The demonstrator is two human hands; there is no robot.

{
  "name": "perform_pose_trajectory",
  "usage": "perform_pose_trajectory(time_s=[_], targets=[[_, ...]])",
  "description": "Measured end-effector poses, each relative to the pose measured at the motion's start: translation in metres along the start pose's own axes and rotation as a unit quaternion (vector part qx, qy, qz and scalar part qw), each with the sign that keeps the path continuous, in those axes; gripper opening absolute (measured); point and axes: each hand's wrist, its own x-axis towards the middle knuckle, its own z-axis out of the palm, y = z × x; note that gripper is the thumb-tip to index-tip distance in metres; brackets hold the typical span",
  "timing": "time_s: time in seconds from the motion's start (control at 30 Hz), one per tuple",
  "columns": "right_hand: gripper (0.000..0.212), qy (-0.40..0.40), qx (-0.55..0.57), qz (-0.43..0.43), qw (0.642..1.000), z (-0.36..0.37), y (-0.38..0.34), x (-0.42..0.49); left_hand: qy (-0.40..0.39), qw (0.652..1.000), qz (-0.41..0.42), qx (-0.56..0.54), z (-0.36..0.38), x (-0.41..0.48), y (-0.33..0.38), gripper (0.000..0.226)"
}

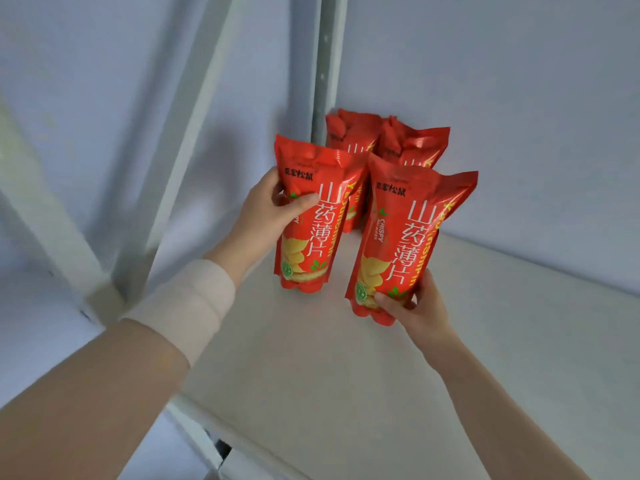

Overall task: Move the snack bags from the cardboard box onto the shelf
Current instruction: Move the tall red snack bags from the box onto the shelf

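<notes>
While each hand sets a glossy red snack bag upright on the pale shelf board (pixel 346 358), the placing step looks nearly done. Nearest, the right hand (pixel 420 308) pinches the bottom corner of its tall red foil bag (pixel 412 237), thumb in front; farther in, the left hand (pixel 273 213) wraps the upper side of its matching red bag (pixel 308 220), thumb across the face. Next, both bags need to stand steady before the fingers let go. Behind, two more red bags (pixel 381 140) fill the shelf's back corner, half hidden. No cardboard box is visible.
</notes>
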Motion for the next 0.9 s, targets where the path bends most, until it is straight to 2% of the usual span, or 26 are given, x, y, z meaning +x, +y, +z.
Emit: perform_pose_trajectory(time_s=[0.17,0.37,0.53,0.73,0.9], targets=[[0.063,0.055,-0.027,-0.013,0.998,0.006,0.022,0.066,-0.015,0.999,-0.009,-0.047,0.019,0.069,-0.039,0.03],[0.069,0.076,-0.026,-0.028,0.996,0.008,0.03,0.096,-0.045,0.996,-0.007,-0.08,0.029,0.101,-0.06,0.032],[0.069,0.092,-0.062,-0.037,0.993,0.007,0.036,0.1,-0.045,0.995,0.001,-0.084,0.031,0.104,-0.067,0.047],[0.068,0.084,-0.075,-0.037,0.993,0.008,0.038,0.096,-0.048,0.994,-0.016,-0.102,0.034,0.1,-0.066,0.083],[0.08,0.09,-0.096,-0.032,0.991,0.006,0.033,0.078,-0.072,0.997,-0.019,0.013,0.03,0.074,-0.048,0.098]])
